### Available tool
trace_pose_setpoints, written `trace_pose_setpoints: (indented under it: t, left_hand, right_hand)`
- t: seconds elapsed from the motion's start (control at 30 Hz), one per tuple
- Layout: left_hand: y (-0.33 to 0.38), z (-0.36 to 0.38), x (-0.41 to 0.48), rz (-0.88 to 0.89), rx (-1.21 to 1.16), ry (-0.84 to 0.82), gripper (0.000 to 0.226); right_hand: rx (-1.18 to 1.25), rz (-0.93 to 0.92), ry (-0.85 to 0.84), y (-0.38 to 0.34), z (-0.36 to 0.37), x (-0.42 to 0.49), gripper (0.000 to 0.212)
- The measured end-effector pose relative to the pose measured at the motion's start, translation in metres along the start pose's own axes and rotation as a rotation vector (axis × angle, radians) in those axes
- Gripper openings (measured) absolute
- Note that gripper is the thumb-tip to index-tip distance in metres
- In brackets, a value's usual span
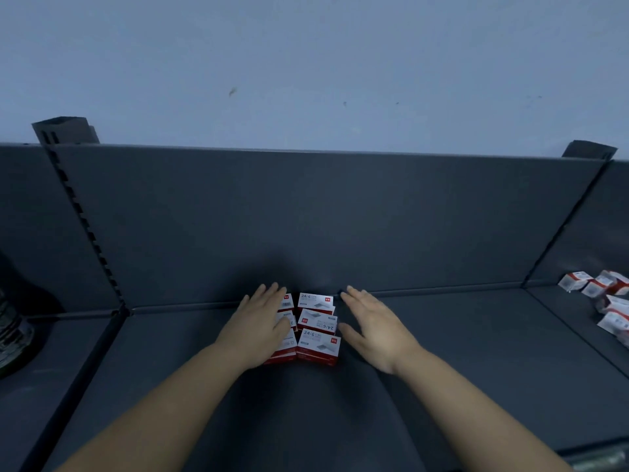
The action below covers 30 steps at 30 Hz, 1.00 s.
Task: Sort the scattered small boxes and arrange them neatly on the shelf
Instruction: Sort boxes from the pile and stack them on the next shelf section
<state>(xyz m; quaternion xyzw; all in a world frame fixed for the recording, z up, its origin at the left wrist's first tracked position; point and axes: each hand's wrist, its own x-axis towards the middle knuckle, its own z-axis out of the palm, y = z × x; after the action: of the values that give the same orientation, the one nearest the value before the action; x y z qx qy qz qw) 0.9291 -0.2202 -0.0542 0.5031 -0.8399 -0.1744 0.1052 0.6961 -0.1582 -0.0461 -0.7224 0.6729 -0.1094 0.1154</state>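
Observation:
Several small red-and-white boxes [317,341] marked 24/6 stand in two tight columns against the back panel of the dark grey shelf [459,352]. My left hand [260,323] lies flat, fingers spread, over the left column and hides most of it. My right hand [372,323] is held open just right of the right column, palm turned toward the boxes; whether it touches them I cannot tell. Neither hand grips a box.
More of the same small boxes [609,301] lie scattered on the neighbouring shelf bay at the far right. A dark bundled object [13,321] sits in the left bay. Slotted uprights [85,226] divide the bays. A metal rail [599,458] runs along the front edge.

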Motion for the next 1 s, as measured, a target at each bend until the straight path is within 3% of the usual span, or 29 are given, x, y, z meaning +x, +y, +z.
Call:
trace_pose_setpoints:
  t: [0.23,0.47,1.0]
  left_hand:
    - [0.031,0.008,0.008,-0.033,0.069,-0.091,0.063]
    - [0.083,0.019,0.024,-0.023,0.076,-0.073,0.063]
    - [0.315,0.099,0.057,0.075,0.023,-0.077,0.063]
  right_hand:
    - [-0.042,0.037,-0.015,0.022,-0.006,-0.009,0.065]
    - [-0.058,0.083,-0.01,0.075,-0.027,-0.034,0.065]
    - [-0.139,0.21,0.022,0.272,-0.121,-0.158,0.066]
